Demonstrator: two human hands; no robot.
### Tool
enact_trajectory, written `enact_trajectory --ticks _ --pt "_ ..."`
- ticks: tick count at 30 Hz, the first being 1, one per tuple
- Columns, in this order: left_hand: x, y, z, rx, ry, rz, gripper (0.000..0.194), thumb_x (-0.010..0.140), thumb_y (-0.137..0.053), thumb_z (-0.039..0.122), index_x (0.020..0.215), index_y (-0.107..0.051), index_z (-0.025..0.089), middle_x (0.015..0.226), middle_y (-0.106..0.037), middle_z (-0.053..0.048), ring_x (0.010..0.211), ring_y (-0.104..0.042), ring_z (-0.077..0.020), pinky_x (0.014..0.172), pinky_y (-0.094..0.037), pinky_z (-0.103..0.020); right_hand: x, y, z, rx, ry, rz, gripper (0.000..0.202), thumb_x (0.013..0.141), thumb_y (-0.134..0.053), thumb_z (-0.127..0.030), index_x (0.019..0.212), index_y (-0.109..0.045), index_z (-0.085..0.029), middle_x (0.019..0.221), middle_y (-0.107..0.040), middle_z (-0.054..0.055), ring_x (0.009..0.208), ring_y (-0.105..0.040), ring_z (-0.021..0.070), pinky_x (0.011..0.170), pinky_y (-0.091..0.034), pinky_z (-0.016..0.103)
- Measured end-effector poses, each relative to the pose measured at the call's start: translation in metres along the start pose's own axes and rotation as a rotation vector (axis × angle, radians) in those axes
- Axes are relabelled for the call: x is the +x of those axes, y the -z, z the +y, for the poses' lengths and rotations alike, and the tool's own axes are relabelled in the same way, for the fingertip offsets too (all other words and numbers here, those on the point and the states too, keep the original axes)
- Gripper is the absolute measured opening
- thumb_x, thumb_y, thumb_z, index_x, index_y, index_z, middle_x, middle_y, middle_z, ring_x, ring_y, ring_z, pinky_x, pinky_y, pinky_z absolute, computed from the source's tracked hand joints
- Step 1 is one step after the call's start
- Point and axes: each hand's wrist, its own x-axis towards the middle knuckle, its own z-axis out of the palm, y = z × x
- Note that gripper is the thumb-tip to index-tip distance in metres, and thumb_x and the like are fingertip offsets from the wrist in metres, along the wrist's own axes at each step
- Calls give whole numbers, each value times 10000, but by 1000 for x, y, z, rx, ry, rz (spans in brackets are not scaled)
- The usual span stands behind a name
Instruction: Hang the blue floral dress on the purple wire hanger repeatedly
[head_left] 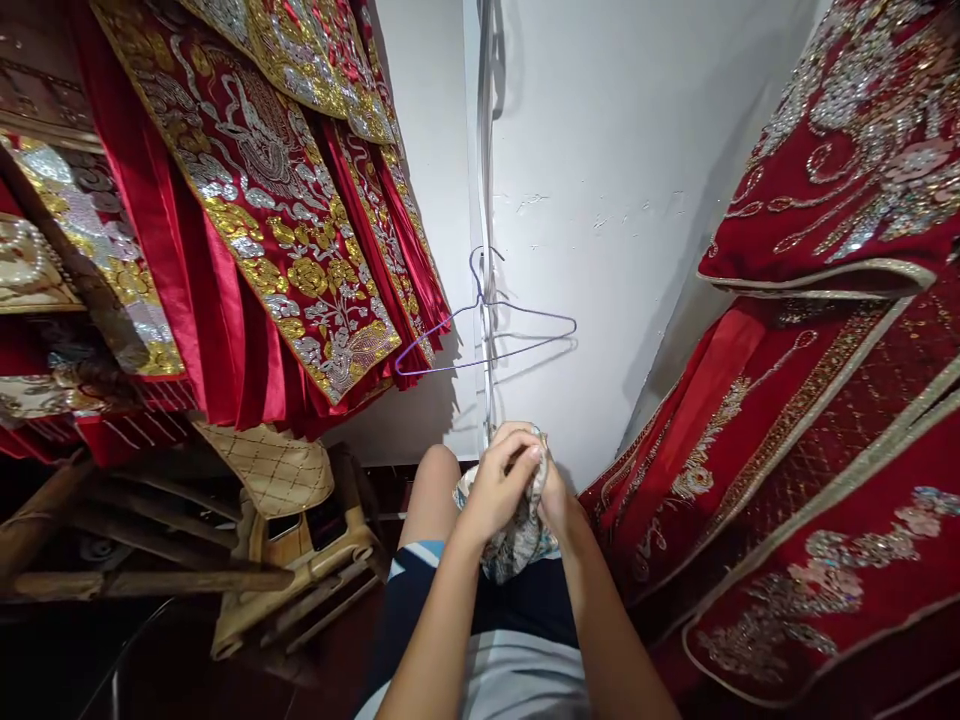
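Observation:
A bunched piece of patterned cloth (514, 545), pale with blue and tan, lies over my lap and rises between my hands. My left hand (504, 478) has its thumb and fingers curled round the gathered top of it. Behind the cloth, on its right side, my right hand (553, 492) grips it too, with most of its fingers hidden. Beyond both hands a thin purple wire hanger (525, 310) hangs bare from a hook on a white strip (486, 200) along the wall.
Red garments with gold and silver embroidery (300, 250) hang at the left. More red beaded garments (750, 400) hang close on the right. At lower left stands a bamboo chair (300, 580), with a cream quilted cloth (274, 465) draped over part of it. A white wall (600, 150) is ahead.

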Motion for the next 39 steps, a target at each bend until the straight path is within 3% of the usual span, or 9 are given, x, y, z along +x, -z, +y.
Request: enact_trajectory --ticks 4,7,10,15,18,21,26,31,39 --pt "-6 5 17 197 -8 -162 189 983 -535 329 1032 -688 229 1137 -605 -89 1126 -569 -237 1031 -424 -365 -6 -17 -5 239 -97 23 577 799 -502 -820 911 -654 -275 924 -712 48 1135 -625 273 928 -525 369" --pt "-2 26 24 260 -5 -110 338 995 -518 378 1308 -553 256 1267 -597 -94 1214 -546 -242 1074 -404 -378 -6 -20 -14 262 -221 -94 599 814 -517 -786 1050 -657 -254 981 -722 76 1141 -642 292 916 -539 406" --pt "11 53 21 261 -7 -99 424 1020 -424 471 1373 -478 244 1337 -575 -104 1264 -528 -242 1107 -380 -382 -6 -21 -28 213 -290 -270 622 785 -614 -712 1166 -632 -221 1008 -726 99 1097 -667 311 887 -546 437" --pt "20 84 -15 318 199 -466 709 987 -144 674 1002 -671 199 973 -691 -79 950 -626 -241 905 -497 -367 4 -20 -75 -43 -308 -505 421 592 -818 -268 978 -677 -178 834 -717 43 812 -689 242 756 -536 342" --pt "4 105 -41 517 335 -537 691 928 -284 743 740 -648 187 707 -647 -54 712 -590 -228 698 -481 -334 27 -14 -106 -335 -179 -366 148 584 -720 -207 702 -640 -168 667 -649 3 631 -597 165 567 -449 252" --pt "-9 138 -52 731 356 -513 590 852 -483 728 690 -630 180 668 -640 -47 660 -589 -219 644 -437 -305 63 -9 -121 -613 61 -206 45 616 -630 -208 644 -635 -173 629 -612 -11 602 -542 147 542 -404 241" --pt "6 188 -38 1175 408 -239 567 858 -471 694 689 -635 179 737 -689 -127 732 -652 -293 661 -422 -332 122 -19 -107 -777 444 -26 239 752 -558 -263 902 -721 -174 943 -739 64 871 -649 237 805 -495 340" --pt "30 203 -28 1361 445 -203 599 879 -419 700 811 -663 157 853 -714 -203 825 -681 -367 695 -456 -378 165 -16 -78 -1093 437 3 406 913 -499 -361 1255 -626 -181 1306 -666 114 1188 -598 276 994 -449 390" --pt "43 197 -21 1351 298 -205 380 899 -505 514 944 -661 170 1246 -663 -194 1250 -516 -380 962 -455 -434 157 29 -87 -1317 330 -70 326 917 -504 -452 778 -657 -200 724 -671 74 741 -596 255 687 -393 320"
